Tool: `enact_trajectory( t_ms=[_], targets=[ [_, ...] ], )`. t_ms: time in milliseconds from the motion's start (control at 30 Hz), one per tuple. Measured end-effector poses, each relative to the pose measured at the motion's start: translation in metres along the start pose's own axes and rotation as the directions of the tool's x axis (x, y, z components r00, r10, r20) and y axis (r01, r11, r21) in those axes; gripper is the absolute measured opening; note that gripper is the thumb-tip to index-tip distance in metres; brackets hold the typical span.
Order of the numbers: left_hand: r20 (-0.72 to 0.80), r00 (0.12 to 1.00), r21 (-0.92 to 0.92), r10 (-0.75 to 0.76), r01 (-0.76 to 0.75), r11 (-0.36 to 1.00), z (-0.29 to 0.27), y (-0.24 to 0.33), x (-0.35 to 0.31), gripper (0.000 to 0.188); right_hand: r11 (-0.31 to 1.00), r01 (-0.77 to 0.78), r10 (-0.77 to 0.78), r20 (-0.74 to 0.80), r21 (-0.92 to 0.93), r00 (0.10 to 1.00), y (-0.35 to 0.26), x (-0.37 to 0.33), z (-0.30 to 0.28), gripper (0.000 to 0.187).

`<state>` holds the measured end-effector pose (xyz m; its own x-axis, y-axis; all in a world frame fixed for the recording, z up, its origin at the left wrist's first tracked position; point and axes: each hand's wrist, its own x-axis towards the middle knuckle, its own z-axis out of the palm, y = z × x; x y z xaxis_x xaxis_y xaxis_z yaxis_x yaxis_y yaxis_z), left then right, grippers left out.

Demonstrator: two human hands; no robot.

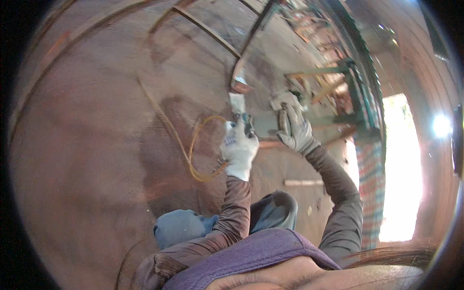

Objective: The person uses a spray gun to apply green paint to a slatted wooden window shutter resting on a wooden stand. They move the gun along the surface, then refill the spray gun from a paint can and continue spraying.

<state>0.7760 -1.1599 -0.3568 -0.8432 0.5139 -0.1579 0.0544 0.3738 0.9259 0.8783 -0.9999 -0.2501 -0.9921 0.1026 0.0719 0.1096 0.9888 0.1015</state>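
Observation:
My left hand (240, 151), in a white work glove, is closed around a dark hand tool (248, 124) whose exact kind is blurred. A pale piece (237, 103) sticks out ahead of this hand, close to the end of a metal frame bar (238, 72). A thin yellow hose (192, 150) loops beside the left glove and seems to reach the tool. Farther right, my right hand (298, 131), gloved in greyish white, grips a narrow brownish object (284, 121) along its palm. A crumpled pale thing (285, 100) lies just beyond its fingertips; whether they touch, I cannot tell.
A reddish-brown floor (96, 159) with a dark wet-looking patch spreads to the left. Metal bars (205, 30) form a frame at the top. A green bench frame (360, 106) stands at the right, with a checked cloth (370, 188) hanging below it. A short pale strip (303, 182) lies near my right forearm.

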Motion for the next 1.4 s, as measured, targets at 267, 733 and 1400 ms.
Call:
enact_trajectory(
  t_ms=[267, 733, 1400],
  targets=[
    [-0.173, 0.985, 0.062, -0.025, 0.037, 0.997, 0.062, -0.029, -0.03, 0.061, 0.795, -0.552, 0.549, 0.089, 0.254, 0.831, -0.002, -0.022, 0.07, 0.075],
    [0.267, 0.951, -0.081, 0.154, -0.137, 0.987, 0.101, -0.068, -0.059, 0.042, 0.946, 0.32, -0.324, -0.111, -0.054, 0.94, 0.041, -0.125, 0.061, 0.086],
    [0.258, 0.95, -0.183, 0.177, -0.132, 0.974, 0.12, -0.074, -0.057, 0.043, 0.965, 0.261, -0.259, 0.1, -0.004, 0.961, 0.045, -0.137, 0.05, 0.068]
  ],
)
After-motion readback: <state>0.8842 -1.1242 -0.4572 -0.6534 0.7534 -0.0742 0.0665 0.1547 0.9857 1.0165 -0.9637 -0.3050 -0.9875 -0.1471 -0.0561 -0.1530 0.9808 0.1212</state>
